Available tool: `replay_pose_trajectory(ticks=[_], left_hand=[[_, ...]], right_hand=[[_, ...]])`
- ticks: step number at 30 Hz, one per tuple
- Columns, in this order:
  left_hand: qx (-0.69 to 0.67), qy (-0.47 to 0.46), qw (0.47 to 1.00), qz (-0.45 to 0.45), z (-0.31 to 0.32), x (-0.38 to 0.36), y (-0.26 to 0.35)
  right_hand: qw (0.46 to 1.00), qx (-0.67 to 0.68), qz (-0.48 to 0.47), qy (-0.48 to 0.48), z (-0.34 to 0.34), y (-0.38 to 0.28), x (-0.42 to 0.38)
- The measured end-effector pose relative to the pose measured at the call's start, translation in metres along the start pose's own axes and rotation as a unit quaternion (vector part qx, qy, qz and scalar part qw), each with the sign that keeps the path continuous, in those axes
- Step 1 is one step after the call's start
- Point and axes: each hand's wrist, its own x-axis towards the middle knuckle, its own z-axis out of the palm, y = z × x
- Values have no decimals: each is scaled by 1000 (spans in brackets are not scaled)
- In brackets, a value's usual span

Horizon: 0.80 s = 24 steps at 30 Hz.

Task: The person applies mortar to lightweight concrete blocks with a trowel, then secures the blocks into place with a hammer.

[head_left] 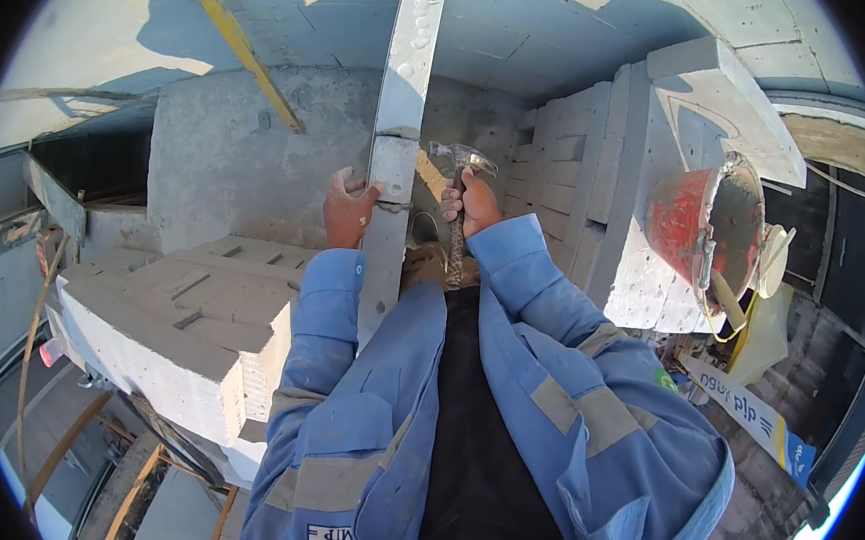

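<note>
My left hand (346,210) is at the left side of a narrow run of pale grey blocks. Its thumb touches the edge of a short block piece (394,160), while the dusty fingers stand a little apart beside it. Joints show above and below this piece, between a long block (414,56) and a lower block (383,248). Just right of the run, my right hand (475,205) is closed around the handle of a claw hammer (465,157), close under its metal head. The worn handle hangs down toward my body.
Stacked blocks stand at left (170,318) and at right (561,166). A red, mortar-smeared bucket (675,218) sits on the right stack with a wooden-handled tool. A yellow level (249,57) leans on the far left. A printed bag (743,404) lies lower right.
</note>
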Motion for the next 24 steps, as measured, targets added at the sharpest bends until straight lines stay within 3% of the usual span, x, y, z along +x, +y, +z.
replay_pose_trajectory(ticks=[11, 13, 17, 19, 24], left_hand=[[-17, -34, 999, -25, -1, 6, -6], [-13, -32, 999, -31, -3, 3, -1], [-5, -28, 999, -35, -6, -1, 8], [-18, -31, 998, -43, -6, -3, 9], [22, -38, 999, -28, -8, -1, 14]], right_hand=[[999, -36, 1, 13, 16, 7, -3], [995, -12, -70, 69, 20, 15, -7], [997, -40, -42, 60, 13, 11, 4], [997, -72, 19, 14, 11, 3, 4], [996, -91, 19, 11, 6, -5, 3]])
